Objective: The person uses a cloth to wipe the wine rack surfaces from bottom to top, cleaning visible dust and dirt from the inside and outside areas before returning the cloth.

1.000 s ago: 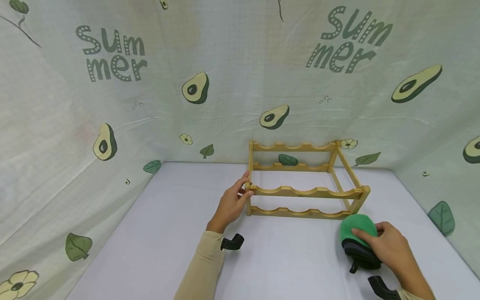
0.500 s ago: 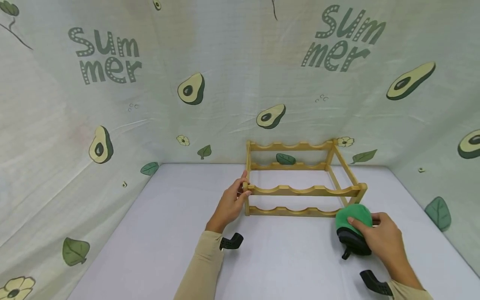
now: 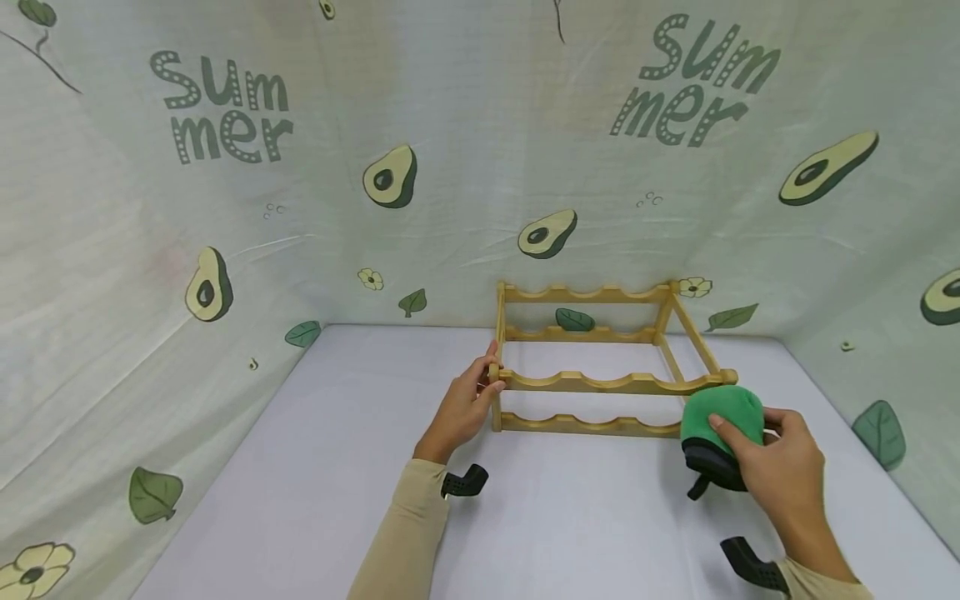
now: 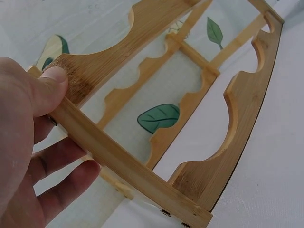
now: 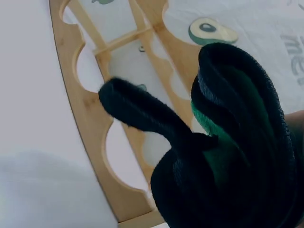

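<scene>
A two-tier wooden wine rack [image 3: 570, 382] with scalloped rails stands on the white table. My left hand [image 3: 459, 410] grips its front left corner; in the left wrist view the thumb lies on the upper rail's end and the fingers reach round the post [image 4: 128, 159]. My right hand [image 3: 783, 467] holds a green cloth mitt [image 3: 722, 414] with a black cuff and a small black loop [image 3: 698, 487]. The mitt is at the rack's front right corner and hides the post there. In the right wrist view the mitt's dark cuff [image 5: 190, 190] hides most of the hand.
Behind the table hangs a pale curtain [image 3: 465, 100] printed with avocados, leaves and lettering. The white tabletop [image 3: 570, 517] extends in front of the rack and to its left. The rack's back rail [image 3: 577, 293] is close to the curtain.
My right hand has moved the mitt up and away from me, from the foot of the right front post to its upper end. My left hand keeps its grip; the rack stays put.
</scene>
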Tool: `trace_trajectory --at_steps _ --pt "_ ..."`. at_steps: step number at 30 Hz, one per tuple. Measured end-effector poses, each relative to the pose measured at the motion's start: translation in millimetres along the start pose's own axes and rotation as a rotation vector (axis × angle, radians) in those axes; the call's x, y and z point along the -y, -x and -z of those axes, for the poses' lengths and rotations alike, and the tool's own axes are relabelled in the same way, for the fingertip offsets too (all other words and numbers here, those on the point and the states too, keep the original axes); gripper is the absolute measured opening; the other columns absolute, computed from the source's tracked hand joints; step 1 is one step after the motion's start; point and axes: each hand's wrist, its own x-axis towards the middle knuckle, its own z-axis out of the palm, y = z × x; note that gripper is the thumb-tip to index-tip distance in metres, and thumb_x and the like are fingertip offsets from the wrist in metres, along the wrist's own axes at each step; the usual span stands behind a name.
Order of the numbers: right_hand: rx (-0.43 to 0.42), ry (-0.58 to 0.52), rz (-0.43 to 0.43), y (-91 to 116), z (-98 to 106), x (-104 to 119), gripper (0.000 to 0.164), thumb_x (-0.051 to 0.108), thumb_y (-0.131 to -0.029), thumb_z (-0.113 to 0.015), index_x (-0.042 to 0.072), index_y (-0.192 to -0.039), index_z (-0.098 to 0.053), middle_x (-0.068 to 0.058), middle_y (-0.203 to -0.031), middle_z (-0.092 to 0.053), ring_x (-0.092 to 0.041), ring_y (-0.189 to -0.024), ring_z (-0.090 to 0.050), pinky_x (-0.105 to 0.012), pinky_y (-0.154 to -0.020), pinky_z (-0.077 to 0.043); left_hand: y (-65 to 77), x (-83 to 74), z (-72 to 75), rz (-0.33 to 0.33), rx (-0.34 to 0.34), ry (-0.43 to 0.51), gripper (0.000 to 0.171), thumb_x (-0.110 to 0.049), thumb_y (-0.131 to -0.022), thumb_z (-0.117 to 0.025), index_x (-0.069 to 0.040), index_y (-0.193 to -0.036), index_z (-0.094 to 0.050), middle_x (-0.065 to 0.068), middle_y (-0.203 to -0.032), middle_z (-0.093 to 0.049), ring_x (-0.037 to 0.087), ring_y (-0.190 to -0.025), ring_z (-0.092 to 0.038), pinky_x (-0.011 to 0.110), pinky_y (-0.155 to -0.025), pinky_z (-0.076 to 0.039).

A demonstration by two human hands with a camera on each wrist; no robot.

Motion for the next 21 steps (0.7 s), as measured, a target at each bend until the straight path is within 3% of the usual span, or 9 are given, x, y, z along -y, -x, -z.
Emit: trace_trajectory --at_steps 5,9,14,16,20,21 --pt "-0.057 -0.002 0.019 2.7 1.1 7.7 0.078 0.043 -0.086 -0.078 -0.009 -0.135 -0.044 -0.029 -0.113 -0.059 -0.033 -0.091 -0.058 -0.014 -0.051 -0.038 0.3 0.7 -0.3 -0.004 0.008 0.004 0.028 -0.017 -0.103 -0.057 -0.009 -0.129 -0.052 0.007 -0.114 -0.068 0.019 -0.101 -0.063 0.039 -0.089 -0.052" --pt "-0.125 -0.016 0.062 6.9 -3.7 12.7 0.076 0.036 -0.086 -0.079 -0.009 -0.136 -0.045 -0.03 -0.113 -0.058 -0.037 -0.096 -0.057 -0.013 -0.054 -0.035 -0.3 0.8 -0.1 -0.01 0.01 0.007 0.03 -0.019 -0.104 -0.057 -0.009 -0.132 -0.052 0.006 -0.109 -0.068 0.019 -0.096 -0.064 0.038 -0.086 -0.052" --pt "-0.201 0.001 0.174 11.4 -13.4 17.7 0.068 0.023 -0.085 -0.081 -0.012 -0.132 -0.048 -0.031 -0.114 -0.058 -0.042 -0.099 -0.058 -0.013 -0.061 -0.031 -1.0 1.7 -0.1 0.003 0.007 0.001 0.031 -0.021 -0.104 -0.057 -0.012 -0.134 -0.052 0.004 -0.106 -0.067 0.017 -0.092 -0.062 0.037 -0.084 -0.052" --pt "-0.213 0.006 0.209 12.2 -16.0 18.9 0.067 0.02 -0.084 -0.082 -0.012 -0.131 -0.048 -0.032 -0.113 -0.058 -0.044 -0.098 -0.059 -0.017 -0.064 -0.037 -1.3 2.6 -0.2 0.002 0.004 0.005 0.031 -0.02 -0.104 -0.058 -0.012 -0.133 -0.053 0.004 -0.106 -0.067 0.017 -0.092 -0.062 0.037 -0.084 -0.052" --pt "-0.212 0.009 0.262 12.3 -19.9 20.9 0.066 0.017 -0.082 -0.083 -0.013 -0.13 -0.049 -0.031 -0.112 -0.059 -0.044 -0.096 -0.059 -0.015 -0.065 -0.037 -1.3 3.1 0.3 0.006 0.005 0.017 0.03 -0.019 -0.103 -0.058 -0.012 -0.132 -0.053 0.004 -0.106 -0.068 0.017 -0.093 -0.063 0.037 -0.084 -0.052" --pt "-0.208 0.008 0.274 12.6 -21.2 21.6 0.066 0.016 -0.082 -0.083 -0.013 -0.13 -0.049 -0.031 -0.112 -0.059 -0.045 -0.096 -0.059 -0.019 -0.067 -0.043 -1.1 2.6 0.8 0.009 0.006 0.021 0.03 -0.018 -0.103 -0.058 -0.012 -0.132 -0.053 0.004 -0.106 -0.069 0.017 -0.093 -0.063 0.037 -0.085 -0.052"
